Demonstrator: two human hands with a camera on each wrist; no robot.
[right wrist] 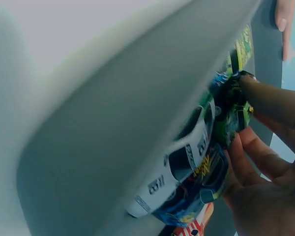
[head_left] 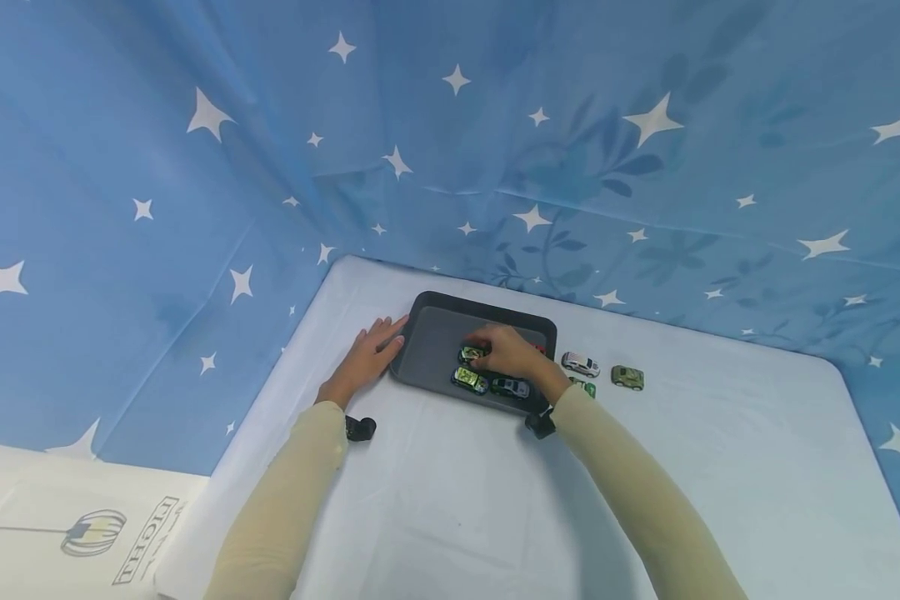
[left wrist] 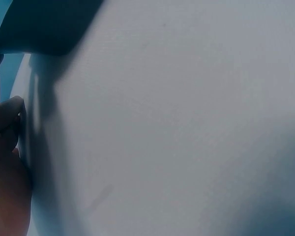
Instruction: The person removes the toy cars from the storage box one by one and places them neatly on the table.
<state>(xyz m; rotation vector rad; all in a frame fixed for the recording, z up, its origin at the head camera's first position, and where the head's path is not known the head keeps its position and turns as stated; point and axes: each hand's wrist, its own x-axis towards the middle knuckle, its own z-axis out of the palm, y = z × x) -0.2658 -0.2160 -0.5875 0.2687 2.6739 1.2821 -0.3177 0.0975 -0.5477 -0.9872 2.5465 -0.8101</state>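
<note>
A dark grey tray (head_left: 435,333) lies on the white table, with several toy cars in its right half. My right hand (head_left: 512,350) reaches into it and pinches a green toy car (head_left: 471,354) between thumb and fingers; the right wrist view shows this green car (right wrist: 236,115) close up. Just in front of it is a yellow-green toy car (head_left: 469,380), with a white-and-dark toy car (head_left: 510,387) beside that one. A red toy car (head_left: 540,348) is mostly hidden behind my right hand. With fingers extended, my left hand (head_left: 367,354) touches the tray's left rim.
Right of the tray, a white toy car (head_left: 581,364) and a camouflage toy car (head_left: 627,377) stand on the table (head_left: 450,508). Another green toy car (head_left: 585,387) is partly covered by my right sleeve. A blue star-patterned curtain (head_left: 420,125) hangs behind the table.
</note>
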